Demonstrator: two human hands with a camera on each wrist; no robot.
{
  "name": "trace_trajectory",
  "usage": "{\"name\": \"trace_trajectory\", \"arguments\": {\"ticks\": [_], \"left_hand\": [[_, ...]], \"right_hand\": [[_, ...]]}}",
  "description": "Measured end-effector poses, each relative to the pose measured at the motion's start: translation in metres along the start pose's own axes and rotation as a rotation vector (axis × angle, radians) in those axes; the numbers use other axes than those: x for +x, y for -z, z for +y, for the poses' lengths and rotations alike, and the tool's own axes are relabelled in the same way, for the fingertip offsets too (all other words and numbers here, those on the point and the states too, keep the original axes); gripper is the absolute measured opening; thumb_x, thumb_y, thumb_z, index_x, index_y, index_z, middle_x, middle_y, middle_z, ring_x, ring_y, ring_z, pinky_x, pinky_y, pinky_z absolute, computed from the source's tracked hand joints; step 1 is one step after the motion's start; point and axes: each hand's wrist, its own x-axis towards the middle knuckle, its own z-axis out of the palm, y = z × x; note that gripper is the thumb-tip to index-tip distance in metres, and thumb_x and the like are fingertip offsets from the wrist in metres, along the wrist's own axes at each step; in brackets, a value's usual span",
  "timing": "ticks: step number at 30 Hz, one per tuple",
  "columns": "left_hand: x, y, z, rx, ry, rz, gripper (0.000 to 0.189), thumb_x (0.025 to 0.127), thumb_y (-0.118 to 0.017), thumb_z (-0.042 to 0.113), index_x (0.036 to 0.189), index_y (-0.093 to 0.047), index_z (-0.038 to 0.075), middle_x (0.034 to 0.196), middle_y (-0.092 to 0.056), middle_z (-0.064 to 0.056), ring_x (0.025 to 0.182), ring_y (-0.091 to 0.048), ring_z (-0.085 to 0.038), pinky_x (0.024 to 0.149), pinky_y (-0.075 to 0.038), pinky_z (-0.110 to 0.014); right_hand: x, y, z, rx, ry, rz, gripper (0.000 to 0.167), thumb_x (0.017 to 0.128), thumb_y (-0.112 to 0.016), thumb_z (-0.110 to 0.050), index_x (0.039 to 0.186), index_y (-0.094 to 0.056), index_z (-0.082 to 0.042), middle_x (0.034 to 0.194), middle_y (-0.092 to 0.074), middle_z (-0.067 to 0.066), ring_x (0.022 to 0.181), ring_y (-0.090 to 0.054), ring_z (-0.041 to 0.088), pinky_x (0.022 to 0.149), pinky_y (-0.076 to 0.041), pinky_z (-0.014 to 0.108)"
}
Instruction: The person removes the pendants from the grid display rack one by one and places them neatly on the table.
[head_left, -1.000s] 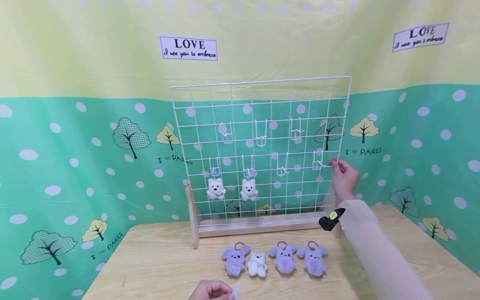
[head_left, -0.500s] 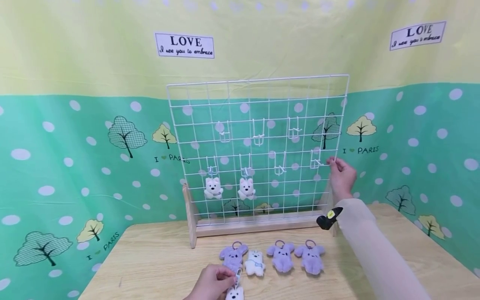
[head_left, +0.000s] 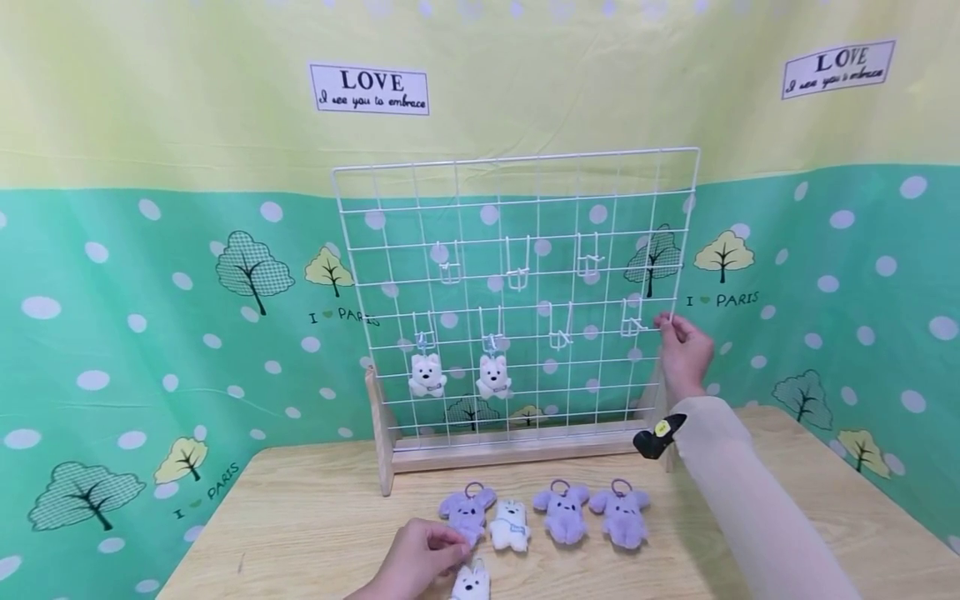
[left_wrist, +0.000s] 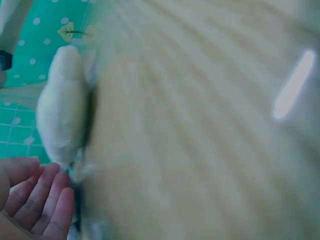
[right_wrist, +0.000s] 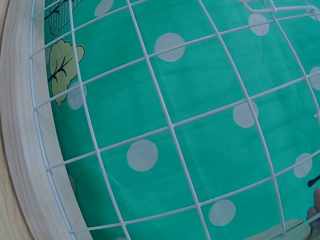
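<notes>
My left hand (head_left: 423, 557) is low at the table's front, fingers loosely bent, fingertips right by the top of a white dog plush keychain (head_left: 471, 582). In the left wrist view that plush (left_wrist: 62, 107) lies on the wood beyond the fingers, and a gap shows between thumb and fingers. My right hand (head_left: 686, 354) pinches the right side wire of a white grid rack (head_left: 517, 160). Two white dog plush keychains (head_left: 427, 375) hang from its lower left hooks. In the right wrist view the grid (right_wrist: 172, 125) fills the picture and only fingertips show.
Behind my left hand lie a row of plush keychains: purple ones with rings (head_left: 565, 515) and one white dog (head_left: 511, 527). Several bare hooks (head_left: 590, 262) sit on the grid. A wooden base (head_left: 517, 450) carries the rack; a patterned curtain (head_left: 187, 333) hangs behind.
My left hand brought a white dog plush into view by its clasp, set it on the table's front and let go of it. My right hand stays on the rack.
</notes>
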Motion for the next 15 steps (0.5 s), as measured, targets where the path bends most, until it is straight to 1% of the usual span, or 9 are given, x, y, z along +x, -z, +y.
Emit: {"name": "trace_trajectory", "arguments": {"ticks": [4,6,8,11,15], "left_hand": [[0.003,0.011,0.011,-0.021,-0.068,0.017,0.015,0.083,-0.070,0.012,0.091,-0.071,-0.001,0.081,-0.070,-0.006,0.072,-0.059,-0.008,0.063,-0.049,-0.018],[0.005,0.018,0.021,-0.039,-0.082,0.035,0.017,0.084,-0.068,0.011,0.094,-0.070,-0.002,0.085,-0.071,-0.009,0.074,-0.062,-0.011,0.066,-0.051,-0.019],[0.009,0.027,0.032,-0.044,-0.093,0.066,0.018,0.085,-0.067,0.011,0.097,-0.069,-0.003,0.089,-0.071,-0.012,0.077,-0.065,-0.015,0.068,-0.054,-0.020],[0.014,0.040,0.051,-0.048,-0.087,0.137,0.020,0.086,-0.067,0.013,0.099,-0.068,-0.002,0.091,-0.071,-0.013,0.080,-0.066,-0.019,0.070,-0.055,-0.022],[0.022,0.057,0.077,-0.016,-0.086,0.261,0.018,0.085,-0.069,0.017,0.097,-0.070,0.004,0.090,-0.072,-0.009,0.081,-0.066,-0.017,0.074,-0.055,-0.025]], "right_hand": [[0.000,0.000,0.000,0.000,0.005,-0.003,0.033,0.097,-0.052,-0.029,0.124,-0.061,-0.013,0.124,-0.063,0.003,0.112,-0.057,0.011,0.097,-0.046,0.025],[0.000,0.001,0.000,-0.001,0.003,-0.005,0.033,0.097,-0.052,-0.030,0.124,-0.061,-0.013,0.124,-0.063,0.003,0.112,-0.056,0.011,0.097,-0.046,0.025],[0.000,0.001,0.000,-0.003,0.001,-0.007,0.033,0.096,-0.052,-0.030,0.124,-0.061,-0.013,0.124,-0.063,0.003,0.113,-0.056,0.011,0.097,-0.046,0.025],[0.000,0.001,-0.001,-0.007,-0.002,-0.004,0.033,0.096,-0.052,-0.030,0.124,-0.061,-0.013,0.124,-0.063,0.003,0.112,-0.056,0.011,0.097,-0.046,0.025],[-0.001,0.001,-0.001,-0.009,-0.004,-0.001,0.034,0.096,-0.052,-0.031,0.124,-0.061,-0.013,0.124,-0.063,0.003,0.112,-0.056,0.012,0.096,-0.047,0.025]]}}
